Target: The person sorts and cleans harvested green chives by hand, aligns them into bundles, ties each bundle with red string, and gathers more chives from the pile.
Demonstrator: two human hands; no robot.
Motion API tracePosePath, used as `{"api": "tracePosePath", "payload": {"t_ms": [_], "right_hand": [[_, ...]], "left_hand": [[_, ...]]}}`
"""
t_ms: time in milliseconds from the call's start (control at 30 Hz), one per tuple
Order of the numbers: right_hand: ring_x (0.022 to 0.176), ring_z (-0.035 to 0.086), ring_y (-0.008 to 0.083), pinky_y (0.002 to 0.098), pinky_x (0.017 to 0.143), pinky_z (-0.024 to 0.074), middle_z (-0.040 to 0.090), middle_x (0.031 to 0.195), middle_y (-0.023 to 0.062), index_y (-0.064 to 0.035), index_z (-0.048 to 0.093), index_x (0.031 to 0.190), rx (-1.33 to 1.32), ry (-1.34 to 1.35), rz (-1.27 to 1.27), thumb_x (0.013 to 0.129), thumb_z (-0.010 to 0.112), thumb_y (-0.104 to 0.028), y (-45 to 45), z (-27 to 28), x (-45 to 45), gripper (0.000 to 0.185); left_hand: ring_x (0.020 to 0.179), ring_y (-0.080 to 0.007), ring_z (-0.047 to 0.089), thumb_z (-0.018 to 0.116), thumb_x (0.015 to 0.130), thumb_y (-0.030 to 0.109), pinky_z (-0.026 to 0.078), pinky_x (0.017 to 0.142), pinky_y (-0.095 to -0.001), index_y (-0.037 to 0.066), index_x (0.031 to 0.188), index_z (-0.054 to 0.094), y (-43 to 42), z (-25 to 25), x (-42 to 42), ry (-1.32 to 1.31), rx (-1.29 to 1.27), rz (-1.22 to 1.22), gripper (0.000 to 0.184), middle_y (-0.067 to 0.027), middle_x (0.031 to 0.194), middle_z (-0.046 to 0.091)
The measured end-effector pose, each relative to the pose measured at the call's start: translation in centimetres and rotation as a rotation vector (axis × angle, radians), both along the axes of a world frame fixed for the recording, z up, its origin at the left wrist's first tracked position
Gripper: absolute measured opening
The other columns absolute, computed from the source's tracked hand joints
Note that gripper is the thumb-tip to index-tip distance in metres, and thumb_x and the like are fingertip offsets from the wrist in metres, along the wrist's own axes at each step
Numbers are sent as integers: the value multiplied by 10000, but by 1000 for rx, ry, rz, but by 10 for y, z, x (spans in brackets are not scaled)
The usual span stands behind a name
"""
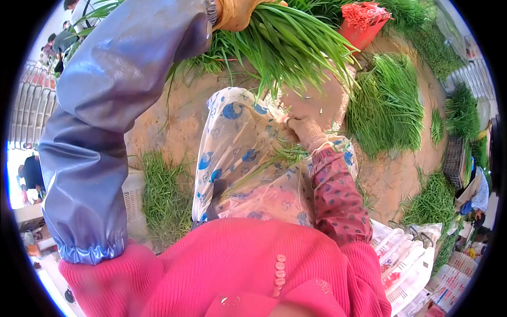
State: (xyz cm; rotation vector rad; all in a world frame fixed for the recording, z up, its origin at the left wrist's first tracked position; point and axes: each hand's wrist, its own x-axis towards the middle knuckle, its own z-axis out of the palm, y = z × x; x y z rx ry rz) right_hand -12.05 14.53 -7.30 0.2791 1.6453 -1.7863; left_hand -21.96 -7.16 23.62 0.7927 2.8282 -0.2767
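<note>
My left hand (234, 13), in a tan glove, is closed around a large bunch of garlic chives (293, 45) at the top of the view. The bunch fans out to the right and its leaf tips droop. My right hand (304, 131), also gloved, lies low over my lap, above the clear apron (232, 142) with blue prints. Its fingers are curled in; whatever they hold, if anything, is hidden. Loose green blades lie on the apron beside that hand. A flat pile of garlic chives (388, 103) rests on the ground to the right.
A red bucket (360, 36) with red strips stands at the upper right. More cut greens (166, 198) lie on the floor at left. A white plastic crate (134, 201) is beside them. Dark crates (453, 161) stand at far right. Other people (33, 177) are at the left edge.
</note>
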Motion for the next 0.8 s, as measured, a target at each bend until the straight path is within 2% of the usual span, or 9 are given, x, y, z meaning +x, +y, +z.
{"api": "tracePosePath", "payload": {"t_ms": [133,233,300,433,500,567,633,700,800], "right_hand": [[734,611,113,257,599,496,648,895,27,-43,635,1111,-293,-151,282,958,533,-215,-32,84,24,252],[787,634,135,276,648,520,655,919,33,-55,612,1122,-322,-171,180,964,538,-241,-72,133,35,256],[812,645,147,298,684,539,658,926,39,-58,600,1122,-370,-181,59,967,534,-246,-91,128,24,253],[957,634,196,346,866,534,651,1052,129,-46,584,1156,-1055,-277,-414,975,504,-389,-103,32,-26,396],[962,632,196,347,865,534,649,1057,131,-44,581,1160,-1074,-237,-482,974,501,-394,-92,17,-37,405],[967,630,197,348,864,533,647,1063,133,-42,579,1164,-1031,-201,-518,973,498,-399,-75,13,-41,413],[972,629,197,349,864,533,645,1068,134,-40,576,1169,-980,-182,-527,972,496,-404,-60,8,-40,422],[976,627,198,350,863,533,643,1074,136,-38,573,1173,-932,-182,-529,971,493,-410,-52,4,-34,430],[984,624,199,352,861,532,640,1082,139,-36,569,1180,-862,-185,-516,970,489,-417,-48,1,-26,443]], "left_hand": [[1063,-304,618,662,678,121,483,879,-381,311,1431,420,17,16,-3,7,-8,18,813,-128,1173,643],[1073,-299,614,650,690,115,479,897,-380,295,1435,417,32,25,-6,46,-22,13,801,-129,1181,640],[1078,-299,614,657,692,122,478,911,-385,283,1451,390,32,30,2,78,26,-82,821,-137,1192,633],[1006,-249,665,600,810,-45,511,863,-333,201,1424,431,31,8,19,267,354,-352,683,-126,1134,666],[890,-289,680,581,831,-19,540,765,-353,202,1431,422,26,-1,54,376,280,-272,659,-150,1027,677],[763,-306,669,571,812,-10,544,650,-356,230,1443,410,23,-8,88,279,223,-149,694,-167,867,653],[616,-260,627,581,772,-5,509,534,-348,257,1458,386,11,-36,113,342,80,-181,759,-131,791,622],[602,-236,587,579,749,-7,486,540,-352,273,1466,365,0,-73,139,439,-189,-218,799,-98,899,623],[682,-227,561,546,762,-22,475,613,-359,237,1477,329,-19,-129,180,479,-181,-229,790,-120,1108,575]]}}
